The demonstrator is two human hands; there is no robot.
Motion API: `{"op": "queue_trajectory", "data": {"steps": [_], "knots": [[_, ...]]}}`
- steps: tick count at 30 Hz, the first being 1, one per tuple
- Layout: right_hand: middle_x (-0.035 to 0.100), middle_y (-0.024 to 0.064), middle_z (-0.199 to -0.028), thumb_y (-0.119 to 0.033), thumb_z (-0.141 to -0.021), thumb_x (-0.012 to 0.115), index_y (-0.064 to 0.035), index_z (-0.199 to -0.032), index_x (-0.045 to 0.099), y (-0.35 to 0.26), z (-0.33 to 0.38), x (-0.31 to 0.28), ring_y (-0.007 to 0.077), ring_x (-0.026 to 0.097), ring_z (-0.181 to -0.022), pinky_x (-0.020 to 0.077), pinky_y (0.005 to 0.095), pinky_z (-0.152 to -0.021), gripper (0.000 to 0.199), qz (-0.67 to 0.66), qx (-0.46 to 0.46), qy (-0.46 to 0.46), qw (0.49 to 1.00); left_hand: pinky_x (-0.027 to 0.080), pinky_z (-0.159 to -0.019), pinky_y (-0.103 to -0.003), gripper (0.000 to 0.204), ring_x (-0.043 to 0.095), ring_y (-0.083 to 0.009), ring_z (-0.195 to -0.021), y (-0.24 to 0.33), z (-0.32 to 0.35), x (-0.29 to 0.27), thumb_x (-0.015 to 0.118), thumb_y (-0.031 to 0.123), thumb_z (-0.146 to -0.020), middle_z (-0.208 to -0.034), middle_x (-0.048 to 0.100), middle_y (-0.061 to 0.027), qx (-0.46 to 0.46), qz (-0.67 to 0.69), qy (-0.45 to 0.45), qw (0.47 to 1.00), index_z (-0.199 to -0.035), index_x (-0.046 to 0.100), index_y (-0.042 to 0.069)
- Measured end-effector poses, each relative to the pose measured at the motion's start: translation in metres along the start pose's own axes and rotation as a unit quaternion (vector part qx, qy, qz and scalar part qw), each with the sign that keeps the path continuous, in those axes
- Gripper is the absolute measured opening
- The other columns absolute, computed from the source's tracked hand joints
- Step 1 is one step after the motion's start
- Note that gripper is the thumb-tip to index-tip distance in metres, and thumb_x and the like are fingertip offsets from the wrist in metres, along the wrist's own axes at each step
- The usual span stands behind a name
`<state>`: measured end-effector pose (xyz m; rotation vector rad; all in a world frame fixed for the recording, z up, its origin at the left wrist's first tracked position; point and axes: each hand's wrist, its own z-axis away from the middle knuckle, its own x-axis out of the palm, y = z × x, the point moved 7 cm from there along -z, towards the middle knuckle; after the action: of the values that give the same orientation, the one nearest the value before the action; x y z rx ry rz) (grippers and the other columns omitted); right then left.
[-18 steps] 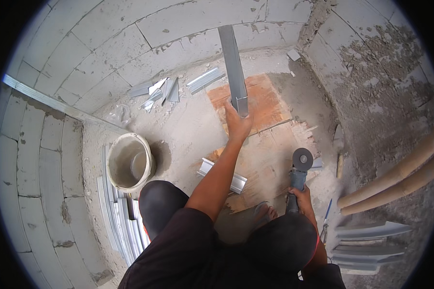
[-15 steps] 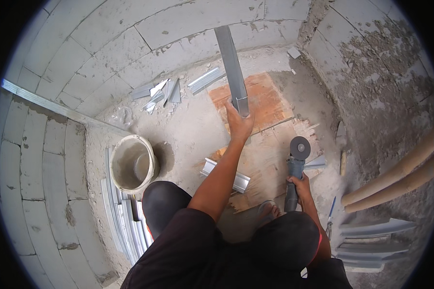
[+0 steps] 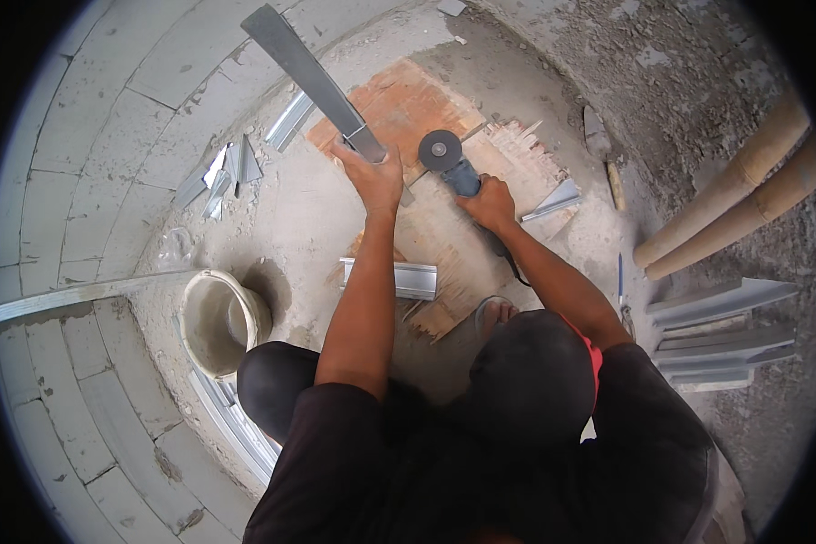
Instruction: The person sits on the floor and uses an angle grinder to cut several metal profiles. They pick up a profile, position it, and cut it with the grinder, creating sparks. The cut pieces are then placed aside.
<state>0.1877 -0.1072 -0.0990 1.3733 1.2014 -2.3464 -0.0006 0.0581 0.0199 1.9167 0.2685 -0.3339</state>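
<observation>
Fingers [image 3: 364, 156] of left hand [image 3: 376, 177] clenched on metal channel [image 3: 313, 77]; right hand [image 3: 491, 201] grips angle grinder [image 3: 451, 163], disc beside channel, cut not visibly begun.

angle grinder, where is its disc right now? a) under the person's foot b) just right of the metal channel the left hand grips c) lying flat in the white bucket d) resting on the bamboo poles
b: the right hand holds the angle grinder with its disc beside the metal channel gripped by the left hand.

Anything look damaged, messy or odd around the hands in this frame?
Yes. The plywood under the grinder is splintered along its far edge, and metal offcuts lie scattered on the dusty floor. The bucket stands upright, nothing spilled.
</observation>
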Motion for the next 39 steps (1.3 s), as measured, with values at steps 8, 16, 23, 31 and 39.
{"op": "queue_trajectory", "data": {"steps": [8,16,23,31,39], "knots": [[0.063,0.0182,-0.123,-0.045,-0.082,0.081,0.0007,-0.131,0.064,0.02,0.025,0.0,0.0367,0.06,-0.118,0.052,0.0491,-0.099,0.069,0.094,-0.03,0.062,0.993,0.049,-0.103,-0.047,0.075,0.062,-0.0378,-0.119,-0.009,-0.003,0.008,0.074,0.014,-0.087,-0.128,0.056,-0.026,-0.017,0.007,-0.013,1.0,-0.146,0.031,-0.005],[0.063,0.0189,-0.125,-0.043,-0.091,0.077,-0.0031,-0.131,0.066,0.02,0.041,-0.025,0.0381,0.059,-0.123,0.0515,0.0506,-0.101,0.058,0.056,-0.053,0.062,0.995,0.049,-0.101,-0.047,0.072,0.063,-0.0373,-0.115,-0.008,-0.009,0.008,0.075,0.015,-0.086,-0.124,0.058,-0.025,-0.019,0.02,-0.001,1.0,-0.142,0.034,-0.004],[0.06,0.0125,-0.13,-0.003,-0.08,0.071,-0.0106,-0.123,0.07,0.127,0.039,-0.118,0.0375,0.054,-0.126,0.0508,0.0483,-0.1,0.044,0.246,-0.118,0.152,0.95,0.047,-0.104,-0.053,0.087,0.058,-0.0492,-0.119,-0.012,-0.006,0.006,0.082,0.02,-0.085,-0.13,0.056,-0.0328,0.029,0.031,0.017,0.999,-0.149,0.03,-0.008],[0.06,0.0109,-0.139,-0.012,-0.083,0.077,-0.0089,-0.109,0.078,0.108,0.016,-0.174,0.0339,0.049,-0.137,0.0383,0.0536,-0.114,0.026,0.376,-0.209,0.146,0.891,0.051,-0.098,-0.052,0.071,0.063,-0.0458,-0.115,-0.006,0.006,-0.015,0.08,0.019,-0.088,-0.122,0.061,-0.0284,0.024,0.052,0.096,0.994,-0.141,0.037,-0.001],[0.058,0.009,-0.146,-0.019,-0.085,0.082,-0.017,-0.127,0.076,-0.191,-0.026,-0.222,0.032,0.049,-0.139,0.0326,0.0556,-0.119,0.042,0.284,-0.375,0.275,0.838,0.052,-0.094,-0.05,0.072,0.066,-0.0417,-0.108,-0.009,0.004,-0.026,0.08,0.008,-0.082,-0.116,0.063,-0.0259,-0.042,0.054,0.122,0.99,-0.139,0.037,0.0]]}}
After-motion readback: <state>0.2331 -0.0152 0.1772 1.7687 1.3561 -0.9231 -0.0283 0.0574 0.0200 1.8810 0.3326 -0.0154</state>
